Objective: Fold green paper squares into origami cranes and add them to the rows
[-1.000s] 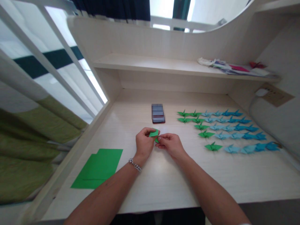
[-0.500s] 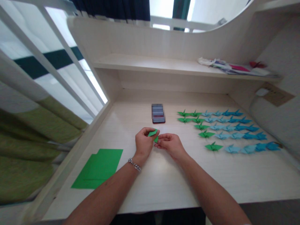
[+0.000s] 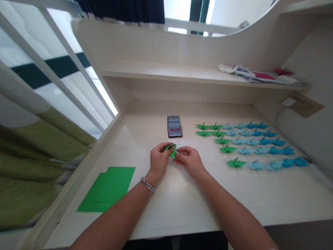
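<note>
A small, partly folded green paper piece [image 3: 171, 150] is pinched between both hands just above the middle of the pale wooden desk [image 3: 182, 194]. My left hand [image 3: 158, 159], with a silver bracelet at the wrist, grips the paper's left side with closed fingers. My right hand [image 3: 188, 160] pinches its right edge with fingertips pressed together. Most of the paper is hidden by the fingers.
Green paper sheets [image 3: 108, 189] lie at the desk's front left. A phone [image 3: 174, 126] lies behind the hands. Rows of green paper cranes [image 3: 223, 140] and blue paper cranes [image 3: 262, 147] fill the right side. Papers [image 3: 257, 76] sit on the shelf.
The green piece has been turned and pressed narrower between the fingers. Both hands have drawn slightly closer together and shifted a little away from me.
</note>
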### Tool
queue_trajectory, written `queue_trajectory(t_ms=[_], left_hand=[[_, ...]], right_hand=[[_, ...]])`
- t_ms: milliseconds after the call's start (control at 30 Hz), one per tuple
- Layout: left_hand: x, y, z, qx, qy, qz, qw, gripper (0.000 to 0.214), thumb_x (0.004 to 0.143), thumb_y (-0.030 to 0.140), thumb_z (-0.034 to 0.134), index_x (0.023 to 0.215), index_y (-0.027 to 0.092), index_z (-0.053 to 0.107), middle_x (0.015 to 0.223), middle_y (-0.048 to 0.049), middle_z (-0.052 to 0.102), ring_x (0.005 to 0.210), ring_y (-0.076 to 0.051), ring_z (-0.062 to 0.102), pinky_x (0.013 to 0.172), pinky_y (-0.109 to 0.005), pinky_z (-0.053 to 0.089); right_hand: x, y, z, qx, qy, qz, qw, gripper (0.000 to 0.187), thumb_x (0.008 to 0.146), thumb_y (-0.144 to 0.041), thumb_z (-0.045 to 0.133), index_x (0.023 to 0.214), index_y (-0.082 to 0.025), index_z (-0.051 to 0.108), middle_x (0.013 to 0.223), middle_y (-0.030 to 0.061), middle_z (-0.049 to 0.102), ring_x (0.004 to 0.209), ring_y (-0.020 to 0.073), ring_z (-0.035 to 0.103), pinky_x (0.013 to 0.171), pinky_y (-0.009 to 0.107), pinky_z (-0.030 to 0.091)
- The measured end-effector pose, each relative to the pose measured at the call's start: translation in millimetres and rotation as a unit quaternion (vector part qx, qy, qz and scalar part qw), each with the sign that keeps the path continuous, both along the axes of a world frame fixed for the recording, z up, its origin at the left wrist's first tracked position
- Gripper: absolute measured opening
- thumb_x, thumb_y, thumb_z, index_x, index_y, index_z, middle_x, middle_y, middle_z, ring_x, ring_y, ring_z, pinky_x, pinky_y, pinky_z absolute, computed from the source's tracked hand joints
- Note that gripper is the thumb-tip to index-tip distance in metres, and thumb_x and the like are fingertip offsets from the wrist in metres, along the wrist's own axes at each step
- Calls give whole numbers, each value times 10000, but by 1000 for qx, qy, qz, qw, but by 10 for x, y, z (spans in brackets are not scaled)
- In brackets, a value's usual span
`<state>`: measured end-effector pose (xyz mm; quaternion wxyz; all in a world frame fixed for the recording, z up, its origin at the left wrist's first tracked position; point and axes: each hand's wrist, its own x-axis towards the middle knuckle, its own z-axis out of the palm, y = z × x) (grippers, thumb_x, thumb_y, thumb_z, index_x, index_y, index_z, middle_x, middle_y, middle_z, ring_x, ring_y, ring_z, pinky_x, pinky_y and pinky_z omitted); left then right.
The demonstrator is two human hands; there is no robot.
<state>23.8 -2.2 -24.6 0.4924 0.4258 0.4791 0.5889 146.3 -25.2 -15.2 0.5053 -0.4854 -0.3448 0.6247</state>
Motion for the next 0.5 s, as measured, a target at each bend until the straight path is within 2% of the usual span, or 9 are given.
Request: queue_trajectory(t_ms=[200, 300, 367, 500], left_hand=[[16, -26, 21, -2, 16, -82, 997, 203, 625, 204, 714, 816, 137, 715, 843, -84, 716, 756, -186, 648, 691, -290, 509], [22, -44, 51, -7, 8, -108, 994, 263, 618, 196, 722, 872, 136, 688, 857, -84, 718, 732, -185, 656, 657, -283, 517], [12, -49, 77, -25, 7, -109, 994, 344, 627, 204, 729, 955, 144, 646, 793, -65, 717, 672, -176, 656, 618, -279, 518], [-27, -42, 131, -38, 28, -132, 990, 292, 612, 197, 750, 874, 119, 647, 807, -77, 713, 731, -182, 662, 689, -284, 521]], right_hand=[[61, 34, -37, 72, -63, -40, 995, 343, 646, -314, 708, 946, -188, 602, 575, -43, 594, 506, 113, 563, 479, 220, 467], [96, 44, -46, 94, -93, -35, 991, 260, 652, -280, 682, 890, -181, 651, 581, -38, 582, 522, 115, 552, 489, 225, 471], [115, 48, -53, 96, -107, -36, 989, 213, 657, -269, 669, 850, -177, 672, 627, -16, 615, 563, 130, 574, 511, 239, 486], [142, 67, -64, 112, -93, -23, 989, 172, 655, -258, 682, 795, -157, 679, 693, 19, 663, 622, 140, 601, 579, 254, 498]])
